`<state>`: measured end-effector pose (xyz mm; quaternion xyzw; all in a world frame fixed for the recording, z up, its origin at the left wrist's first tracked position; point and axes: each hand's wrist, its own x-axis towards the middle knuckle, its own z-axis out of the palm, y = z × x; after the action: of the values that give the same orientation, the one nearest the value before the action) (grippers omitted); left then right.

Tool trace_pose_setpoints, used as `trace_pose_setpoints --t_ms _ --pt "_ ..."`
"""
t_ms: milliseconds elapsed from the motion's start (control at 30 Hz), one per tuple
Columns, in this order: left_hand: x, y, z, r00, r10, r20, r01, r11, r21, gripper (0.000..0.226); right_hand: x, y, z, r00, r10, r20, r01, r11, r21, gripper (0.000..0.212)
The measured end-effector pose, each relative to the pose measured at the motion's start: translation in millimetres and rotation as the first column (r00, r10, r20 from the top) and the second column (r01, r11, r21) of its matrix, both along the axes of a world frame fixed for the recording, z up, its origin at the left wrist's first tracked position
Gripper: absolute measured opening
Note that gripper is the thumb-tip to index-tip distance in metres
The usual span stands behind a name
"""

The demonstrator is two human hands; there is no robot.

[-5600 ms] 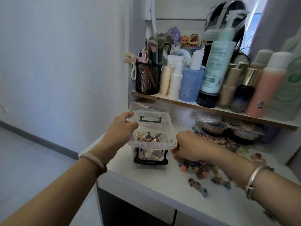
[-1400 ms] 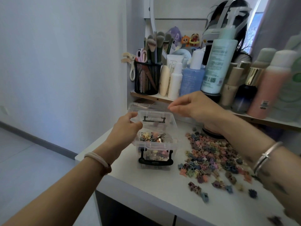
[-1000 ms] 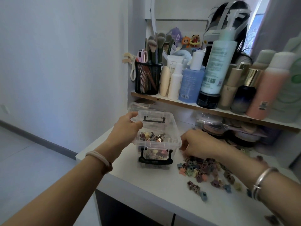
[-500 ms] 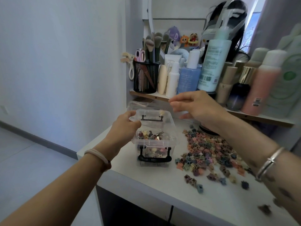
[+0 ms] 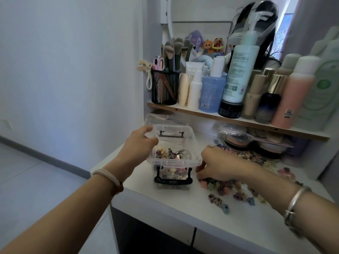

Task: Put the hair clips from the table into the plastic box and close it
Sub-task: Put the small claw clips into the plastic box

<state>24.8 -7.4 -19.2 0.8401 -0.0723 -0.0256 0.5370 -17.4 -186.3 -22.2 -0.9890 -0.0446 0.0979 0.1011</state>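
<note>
Right hand (image 5: pixel 214 167) curls into the small pastel plastic hair clips (image 5: pixel 222 187) on the white counter (image 5: pixel 183 209), and I can't tell whether its grip holds any; the clear plastic box (image 5: pixel 174 164) sits open at its nine o'clock, left hand (image 5: pixel 139 143) gripping the rim.

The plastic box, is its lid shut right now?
No, the left hand holds the lid raised at a tilt above the plastic box, leaving its top open.

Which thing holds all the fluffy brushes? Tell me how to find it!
Look along the wooden shelf above the white table. At its left end stands a black mesh cup. Unlike the bottles beside it, it is open wire with pink scissors poking out.
</note>
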Motion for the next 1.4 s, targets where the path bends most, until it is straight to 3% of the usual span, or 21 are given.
trace_pose_setpoints --t_ms 67,133,333,567,633,700,800,900,1000,1100,1200,1400 --pt "-0.7 0.0 0.3 1.000 0.005 0.000 -0.005 1.000 -0.004 0.046 -0.5 0.9 -0.2 0.999 0.019 0.046 -0.017 0.999 -0.042 0.014" --pt "-1.5 -0.2 0.5 1.000 0.004 -0.001 -0.004 1.000 -0.006 0.046 -0.7 0.9 -1.7 0.996 0.003 0.087 0.002 0.998 -0.067 0.032" --pt "-1.8 -0.4 0.9 1.000 0.000 -0.001 0.000 1.000 -0.003 0.046 0.8 -1.3 -3.6 0.989 0.005 0.148 0.005 0.998 -0.068 0.013" --pt "-1.9 0.3 0.4 1.000 0.000 -0.004 0.000 1.000 -0.011 0.046 2.8 -0.2 -7.4 0.984 -0.013 0.180 0.031 0.995 -0.099 0.021" --pt "-1.6 0.4 0.2 1.000 -0.003 0.000 0.003 1.000 -0.009 0.046 6.2 -2.6 4.8 0.939 -0.068 0.336 0.060 0.998 0.034 0.011" --pt "-1.2 0.3 0.0 1.000 -0.003 0.005 0.003 1.000 -0.005 0.046 8.6 -5.0 26.7 0.852 -0.172 0.494 0.039 0.963 0.267 0.015" --pt "-0.4 0.1 0.2 1.000 -0.006 0.007 0.006 1.000 0.010 0.046 6.8 -2.4 51.1 0.898 -0.156 0.412 -0.118 0.816 0.566 0.007" --pt "-0.2 -0.1 0.0 1.000 -0.012 0.012 0.012 1.000 0.012 0.046 8.0 -5.2 49.6 0.934 -0.143 0.327 -0.099 0.776 0.623 0.008" --pt "1.5 0.2 -0.9 1.000 -0.006 0.015 0.005 1.000 0.014 0.046 8.5 -17.6 36.9 0.946 -0.229 0.231 0.087 0.862 0.499 0.010" --pt "2.3 -0.1 -1.7 1.000 -0.006 0.005 0.006 1.000 0.012 0.046 5.6 -21.4 11.8 0.991 -0.137 0.002 0.135 0.977 0.164 0.023" --pt "1.9 0.4 -1.9 1.000 -0.011 0.011 0.011 1.000 0.014 0.046 3.5 -13.8 0.3 1.000 -0.031 0.000 0.031 0.999 -0.037 0.028" --pt "1.4 -0.2 -0.8 1.000 -0.016 -0.001 0.016 1.000 0.005 0.046 4.3 -8.0 -1.7 0.999 0.036 0.036 -0.029 0.985 -0.171 0.022"
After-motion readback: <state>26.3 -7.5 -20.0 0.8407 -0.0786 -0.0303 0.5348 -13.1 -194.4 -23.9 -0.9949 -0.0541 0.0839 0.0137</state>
